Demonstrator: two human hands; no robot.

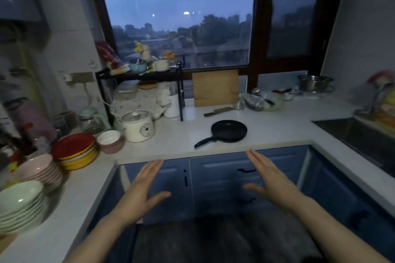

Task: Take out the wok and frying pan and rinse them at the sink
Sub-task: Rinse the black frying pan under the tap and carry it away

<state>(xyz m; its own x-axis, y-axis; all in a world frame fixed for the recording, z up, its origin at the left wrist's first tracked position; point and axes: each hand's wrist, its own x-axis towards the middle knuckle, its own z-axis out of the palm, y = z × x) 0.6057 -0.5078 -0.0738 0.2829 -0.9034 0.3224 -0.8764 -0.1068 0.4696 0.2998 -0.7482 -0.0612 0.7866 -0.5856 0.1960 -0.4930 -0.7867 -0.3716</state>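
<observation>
Frying pan (229, 130) on countertop (277, 126)

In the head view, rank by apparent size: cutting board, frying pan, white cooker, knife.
1. cutting board
2. frying pan, handle included
3. white cooker, close to the pan, so unsure
4. knife

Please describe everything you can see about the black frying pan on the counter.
The frying pan is round, shallow and black all over, seemingly with a dark non-stick surface. It looks empty. One long black handle points toward the front left, its end near the counter edge. It sits flat and upright on the white counter, in front of the knife and cutting board. Nothing touches it except the counter; both hands are below it, apart from it.
</observation>
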